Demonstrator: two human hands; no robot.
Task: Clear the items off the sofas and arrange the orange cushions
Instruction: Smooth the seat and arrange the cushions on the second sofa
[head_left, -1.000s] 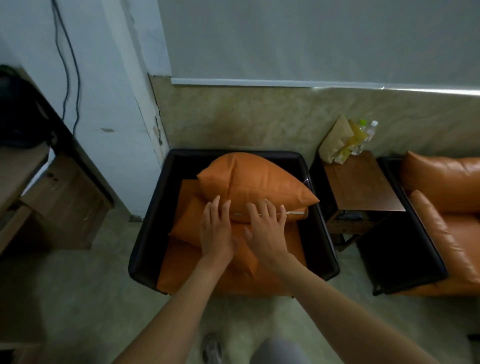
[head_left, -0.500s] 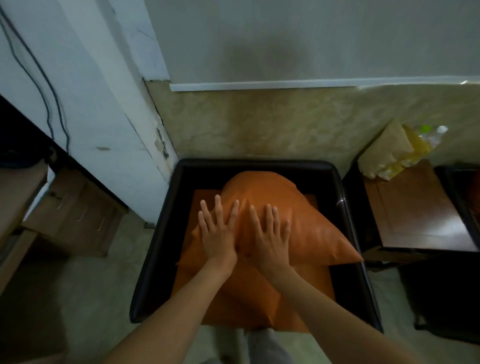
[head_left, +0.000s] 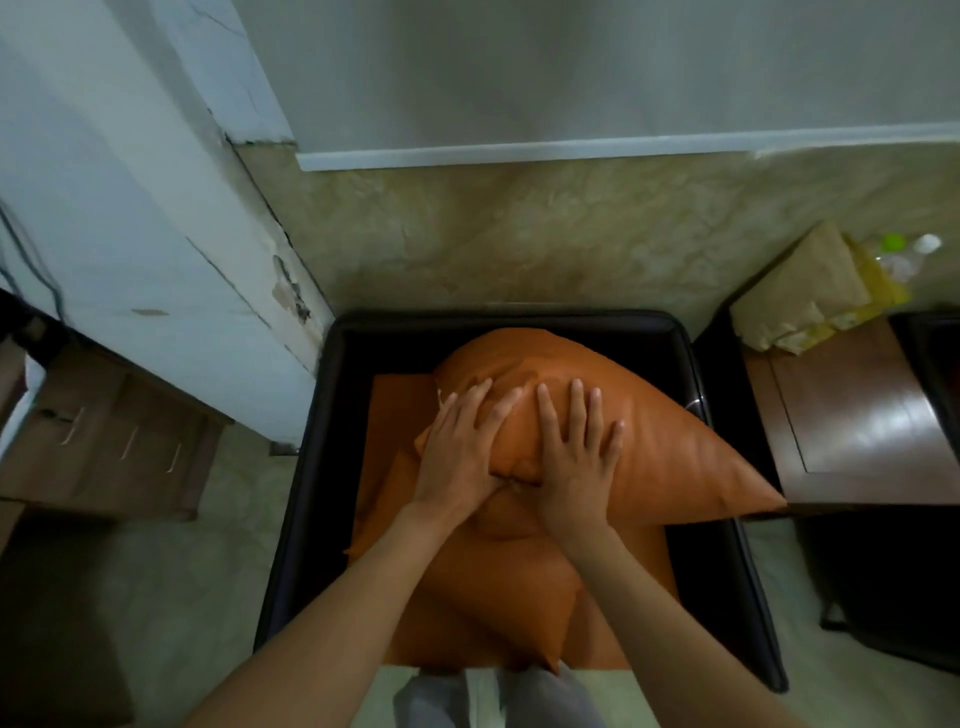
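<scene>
Head view, one entry: your left hand (head_left: 460, 452) and right hand (head_left: 576, 452) lie flat on the top cushion (head_left: 670, 447), fingers straight and spread, pressing and gripping nothing.

- Position: the cushion sits in the black sofa (head_left: 691, 338), propped toward its back, over a lower cushion (head_left: 519, 587) that reaches the seat's front edge. Both palms rest on its near, left-of-centre face, thumbs almost touching.
- Axis: its long line runs from the hidden upper-left corner down to the pointed corner at right, which overhangs the sofa's right arm toward the side table (head_left: 857, 431). It lies skewed to the sofa.
- Nearer hand: your right is nearer the stray corner; your left is nearer the tucked end. Squaring it likely means drawing that corner back leftward.
- Other items: a tan bag (head_left: 800, 291) and bottles (head_left: 909, 249) stand on the table, well apart from your hands.
- Writing: no brand, label or lettering legible anywhere.
</scene>
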